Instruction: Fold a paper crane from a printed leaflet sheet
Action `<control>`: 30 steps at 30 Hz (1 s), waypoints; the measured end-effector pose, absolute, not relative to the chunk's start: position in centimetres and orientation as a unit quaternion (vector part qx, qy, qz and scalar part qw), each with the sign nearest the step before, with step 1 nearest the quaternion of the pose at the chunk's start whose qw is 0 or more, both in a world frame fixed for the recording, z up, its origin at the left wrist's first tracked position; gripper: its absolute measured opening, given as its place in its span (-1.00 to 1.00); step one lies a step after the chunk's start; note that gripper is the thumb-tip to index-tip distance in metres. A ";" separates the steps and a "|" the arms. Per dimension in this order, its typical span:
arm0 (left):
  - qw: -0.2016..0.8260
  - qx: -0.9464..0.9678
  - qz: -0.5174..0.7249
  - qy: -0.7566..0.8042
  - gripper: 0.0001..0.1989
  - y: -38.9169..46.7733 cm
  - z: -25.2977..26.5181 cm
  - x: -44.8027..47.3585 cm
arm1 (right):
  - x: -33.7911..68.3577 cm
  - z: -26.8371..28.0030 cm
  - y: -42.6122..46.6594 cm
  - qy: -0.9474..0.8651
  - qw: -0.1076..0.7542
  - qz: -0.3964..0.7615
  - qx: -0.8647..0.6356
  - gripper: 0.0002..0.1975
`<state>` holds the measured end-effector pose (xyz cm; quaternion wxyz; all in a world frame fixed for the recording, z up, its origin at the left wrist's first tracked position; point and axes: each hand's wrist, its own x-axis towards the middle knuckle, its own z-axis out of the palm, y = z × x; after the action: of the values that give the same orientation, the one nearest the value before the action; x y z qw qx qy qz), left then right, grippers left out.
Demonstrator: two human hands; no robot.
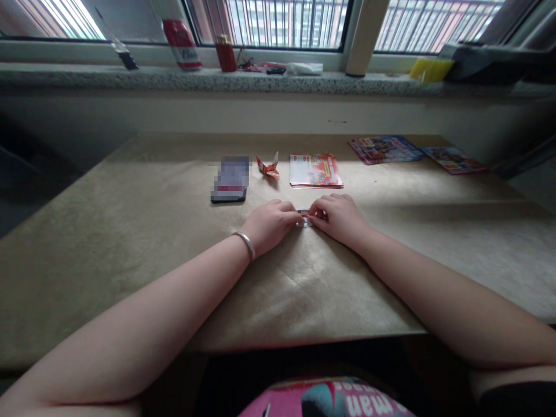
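Note:
Between my hands, at the middle of the table, is a small piece of red and white printed paper (304, 218), mostly covered by my fingers. My left hand (271, 225) pinches its left side, a silver bangle (247, 244) round the wrist. From the other side my right hand (337, 219) grips the paper, its fingers curled and thumb pressed in. How the paper is folded is too small to tell. Just beyond the hands lie a red folded paper crane (268, 168) and a stack of red and white printed sheets (315, 171).
A phone (231, 179) with a blurred screen lies left of the crane. Colourful printed leaflets (384, 149) sit at the table's back right. On the windowsill (304, 83) stand a red can (182, 45), a red lighter-like object (225, 53) and a yellow item (431, 70).

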<state>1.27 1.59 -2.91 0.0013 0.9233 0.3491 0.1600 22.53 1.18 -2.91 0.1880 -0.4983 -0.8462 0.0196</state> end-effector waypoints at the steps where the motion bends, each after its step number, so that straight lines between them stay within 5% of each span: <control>1: -0.022 0.927 0.151 0.342 -0.77 1.4 -2.8 1.3 | 22.7 -3.0 1.2 -0.850 0.197 0.012 -0.488 -0.87; 8: -0.074 0.929 0.100 0.350 -0.69 0.2 -1.9 1.7 | 23.6 -2.5 1.0 -0.907 0.185 -0.024 -0.378 -0.79; 15: -0.068 0.925 0.073 0.366 -0.68 -0.6 -1.1 1.8 | 23.4 -1.3 0.5 -0.917 0.114 -0.047 -0.379 -0.73; 30: -0.091 0.918 0.005 0.385 -0.70 -1.0 0.5 0.7 | 24.3 -0.6 0.5 -0.907 0.105 -0.042 -0.405 -0.76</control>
<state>0.71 -1.04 0.47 -0.0911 0.9185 0.3848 0.0051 24.34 0.48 -0.63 0.1051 -0.4054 -0.9071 -0.0424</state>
